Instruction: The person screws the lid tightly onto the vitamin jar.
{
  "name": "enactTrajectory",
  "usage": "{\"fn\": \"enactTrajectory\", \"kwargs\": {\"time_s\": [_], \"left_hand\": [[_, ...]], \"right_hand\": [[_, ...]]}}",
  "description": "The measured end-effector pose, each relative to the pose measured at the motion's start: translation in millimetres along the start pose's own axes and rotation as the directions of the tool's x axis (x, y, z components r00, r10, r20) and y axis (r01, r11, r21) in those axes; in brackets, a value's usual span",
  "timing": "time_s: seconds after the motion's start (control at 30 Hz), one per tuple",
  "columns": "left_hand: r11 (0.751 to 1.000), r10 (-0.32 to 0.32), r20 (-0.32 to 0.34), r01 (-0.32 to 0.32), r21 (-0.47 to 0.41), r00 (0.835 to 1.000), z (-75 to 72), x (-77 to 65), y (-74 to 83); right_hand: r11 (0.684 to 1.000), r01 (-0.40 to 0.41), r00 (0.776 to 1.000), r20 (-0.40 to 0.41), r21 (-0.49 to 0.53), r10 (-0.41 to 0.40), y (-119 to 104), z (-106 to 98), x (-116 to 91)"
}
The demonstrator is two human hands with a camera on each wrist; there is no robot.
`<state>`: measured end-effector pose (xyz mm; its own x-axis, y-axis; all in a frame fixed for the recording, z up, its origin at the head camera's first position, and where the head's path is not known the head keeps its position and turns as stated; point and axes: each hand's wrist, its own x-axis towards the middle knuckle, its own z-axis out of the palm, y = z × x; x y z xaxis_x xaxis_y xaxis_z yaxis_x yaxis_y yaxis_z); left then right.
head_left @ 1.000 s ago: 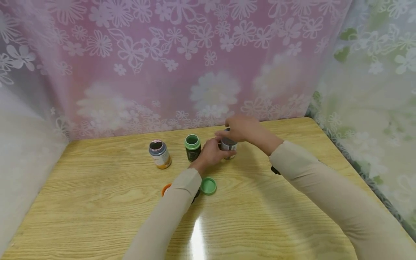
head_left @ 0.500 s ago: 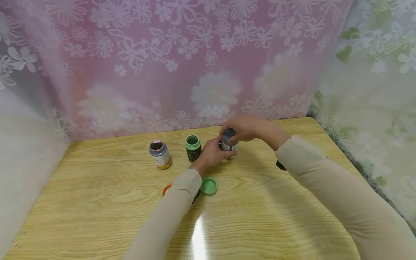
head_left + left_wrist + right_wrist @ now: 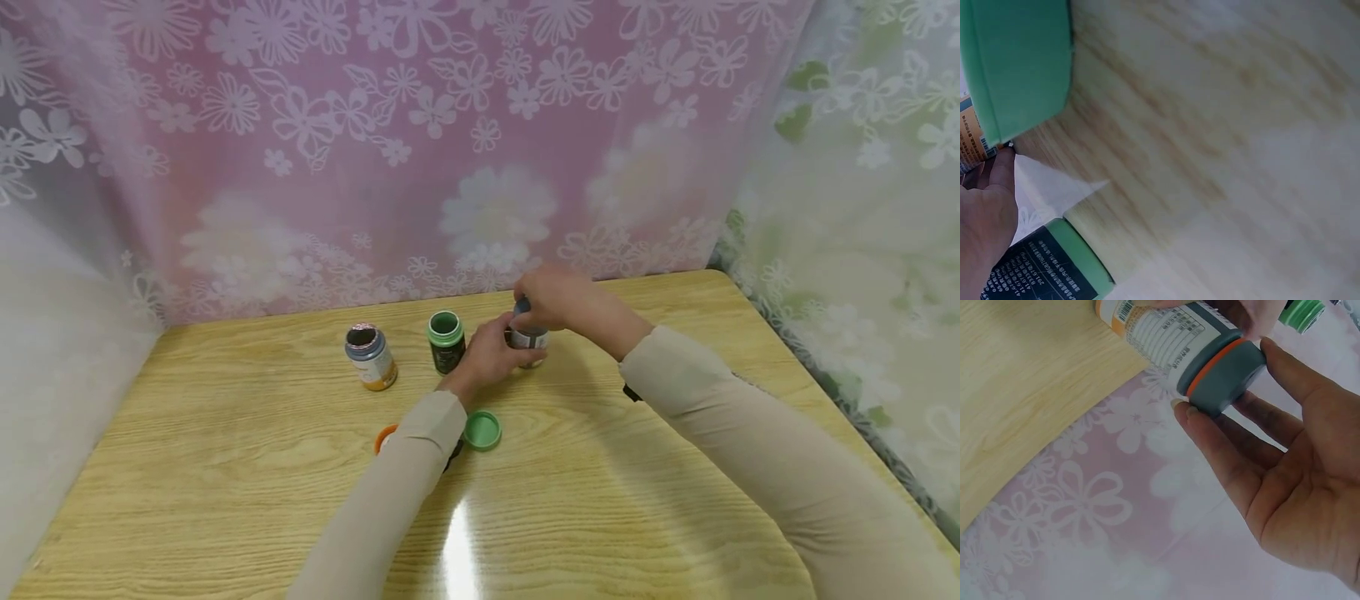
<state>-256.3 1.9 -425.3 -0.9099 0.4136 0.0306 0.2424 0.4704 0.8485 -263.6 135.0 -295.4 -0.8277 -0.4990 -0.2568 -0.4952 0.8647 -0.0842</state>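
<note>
My left hand [image 3: 493,354] grips the body of a plastic bottle [image 3: 529,342] with a white and orange label, standing at the back of the table. Around its dark grey lid [image 3: 1225,375] curl the fingers and thumb of my right hand [image 3: 1304,475]. An orange ring shows between lid and body in the right wrist view. Just left of my left hand stands a green-necked bottle [image 3: 446,354] without a lid. In the left wrist view a green lid [image 3: 1022,62] looms large, and my left hand's fingers [image 3: 1002,169] touch the bottle's label.
A second white and orange bottle [image 3: 372,367], its mouth uncovered, stands further left. The green lid [image 3: 482,431] lies upturned near my left wrist. An orange-rimmed lid [image 3: 385,437] is partly hidden by my left sleeve. A pink floral curtain [image 3: 337,192] hangs behind the wooden table [image 3: 225,467].
My right hand drew back right, showing more of the grey lid, then turned forward over it again. The left hand holds the bottle in the same place.
</note>
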Motion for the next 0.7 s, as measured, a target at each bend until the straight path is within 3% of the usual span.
{"fn": "enactTrajectory", "kwargs": {"time_s": [0.17,0.4,0.5,0.7], "left_hand": [[1.000,-0.007,0.002,0.007,-0.011,1.000,-1.3,-0.1,-1.8],[1.000,-0.013,0.003,0.013,-0.015,1.000,1.8,2.6,-4.3],[1.000,-0.022,0.000,0.022,-0.010,1.000,2.2,2.7,-3.5],[1.000,-0.012,-0.002,0.012,-0.014,1.000,1.6,2.6,-2.4]], "right_hand": [[0.992,0.126,0.992,-0.012,0.007,-0.126,13,3,-1],[0.941,0.306,0.949,0.037,0.147,-0.314,31,-8,-9],[0.932,0.331,0.938,0.054,0.149,-0.342,32,-9,-8],[0.949,0.307,0.947,0.075,0.078,-0.312,27,-8,-6]]}}
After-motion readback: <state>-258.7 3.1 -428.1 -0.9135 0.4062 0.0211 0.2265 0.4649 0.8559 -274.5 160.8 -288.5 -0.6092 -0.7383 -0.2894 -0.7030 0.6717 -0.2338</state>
